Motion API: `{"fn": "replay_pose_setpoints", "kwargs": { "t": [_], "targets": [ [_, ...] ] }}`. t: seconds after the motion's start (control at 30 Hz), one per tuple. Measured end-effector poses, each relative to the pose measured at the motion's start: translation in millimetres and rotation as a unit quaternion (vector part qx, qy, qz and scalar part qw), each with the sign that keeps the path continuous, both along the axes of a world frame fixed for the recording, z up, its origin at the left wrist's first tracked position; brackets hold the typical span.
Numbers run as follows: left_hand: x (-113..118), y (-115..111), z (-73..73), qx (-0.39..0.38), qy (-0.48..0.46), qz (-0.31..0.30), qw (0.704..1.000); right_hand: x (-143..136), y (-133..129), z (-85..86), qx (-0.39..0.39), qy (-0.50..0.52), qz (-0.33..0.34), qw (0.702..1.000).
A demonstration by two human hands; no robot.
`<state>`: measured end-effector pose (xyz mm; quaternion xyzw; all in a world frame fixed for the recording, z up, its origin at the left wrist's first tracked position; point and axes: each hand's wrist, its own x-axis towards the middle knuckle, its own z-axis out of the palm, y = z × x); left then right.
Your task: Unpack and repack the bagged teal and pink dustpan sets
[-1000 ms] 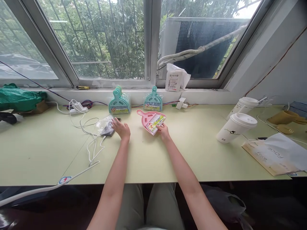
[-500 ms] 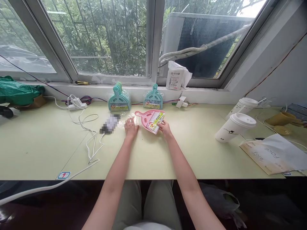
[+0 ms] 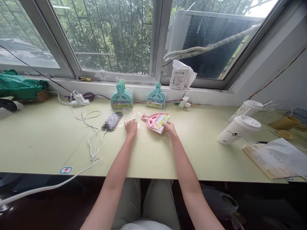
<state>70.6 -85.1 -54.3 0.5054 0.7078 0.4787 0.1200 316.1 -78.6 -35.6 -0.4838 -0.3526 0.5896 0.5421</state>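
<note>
A pink dustpan [image 3: 150, 121] lies tilted on the table with a small brush and a printed label card [image 3: 163, 121] over its wide end. My right hand [image 3: 170, 129] grips that end at its right edge, thumb on the card. To its left, my left hand [image 3: 131, 128] rests on the table, fingers curled down on a crumpled clear plastic bag [image 3: 139, 120]; the fingertips are partly hidden. Behind stand several wrapped green dustpan sets [image 3: 121, 95] in a stack, and another green set [image 3: 155, 96] leans against the wall.
A phone-like blurred item [image 3: 112, 121] and white cable [image 3: 92, 140] lie left of my hands. On the right are white cups [image 3: 236, 131] and a paper packet [image 3: 275, 159]. A power strip [image 3: 80, 101] and green bag [image 3: 21, 83] sit at the back left.
The pink dustpan has turned slightly and sits a little further right in my right hand. My left hand's fingers have curled in more on the clear bag. The view has shifted slightly.
</note>
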Motion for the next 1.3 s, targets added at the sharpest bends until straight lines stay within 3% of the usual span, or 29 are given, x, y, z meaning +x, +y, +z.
{"fn": "replay_pose_setpoints", "kwargs": {
  "t": [0.27, 0.5, 0.73, 0.83, 1.07, 1.3],
  "targets": [
    [4.3, -5.2, 7.0, -0.059, 0.084, 0.06, 0.993, -7.0, -8.9, 8.8, 0.014, -0.003, 0.104, 0.994],
    [9.4, -7.4, 9.3, -0.028, 0.077, 0.064, 0.995, -5.1, -6.2, 6.3, 0.012, 0.025, 0.03, 0.999],
    [9.9, -6.4, 7.5, -0.033, -0.012, 0.07, 0.997, -3.0, -7.1, 8.8, 0.015, 0.007, 0.086, 0.996],
    [9.0, -6.5, 6.7, -0.013, 0.012, 0.089, 0.996, -5.8, -6.5, 7.0, 0.006, -0.003, 0.103, 0.995],
    [15.1, -9.8, 8.2, 0.039, 0.114, 0.098, 0.988, -18.3, -8.8, 3.4, 0.037, 0.021, 0.019, 0.999],
    [22.8, -12.3, 13.5, 0.086, 0.161, 0.04, 0.982, -23.4, -12.0, 5.4, 0.049, -0.009, 0.157, 0.986]
  ]
}}
